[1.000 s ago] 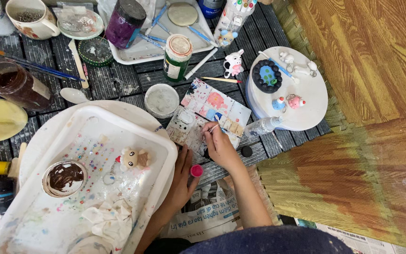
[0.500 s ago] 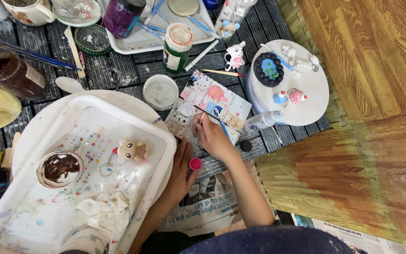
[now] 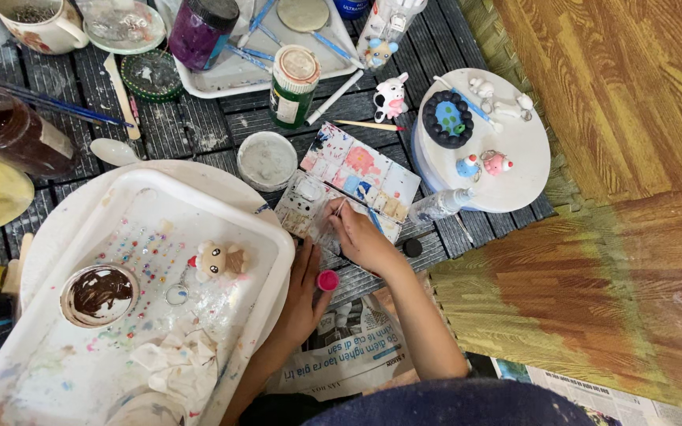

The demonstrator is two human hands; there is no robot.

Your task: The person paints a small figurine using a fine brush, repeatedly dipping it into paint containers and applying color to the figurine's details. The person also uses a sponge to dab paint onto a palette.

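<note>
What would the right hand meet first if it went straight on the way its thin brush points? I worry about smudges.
The right hand would likely meet the open paint-stained watercolour palette first; its thin brush points into it, though height is unclear.

Two white trays (image 3: 274,237) (image 3: 222,79), two hands (image 3: 305,288) (image 3: 361,237), one mug (image 3: 37,24).

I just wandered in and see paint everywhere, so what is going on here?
A person sits over a dark slatted table. The right hand holds a thin brush with its tip on an open paint palette. The left hand rests at the edge of a white tray, holding a small pink object. A little animal figurine lies in the tray, beside a bowl of brown paint.
</note>
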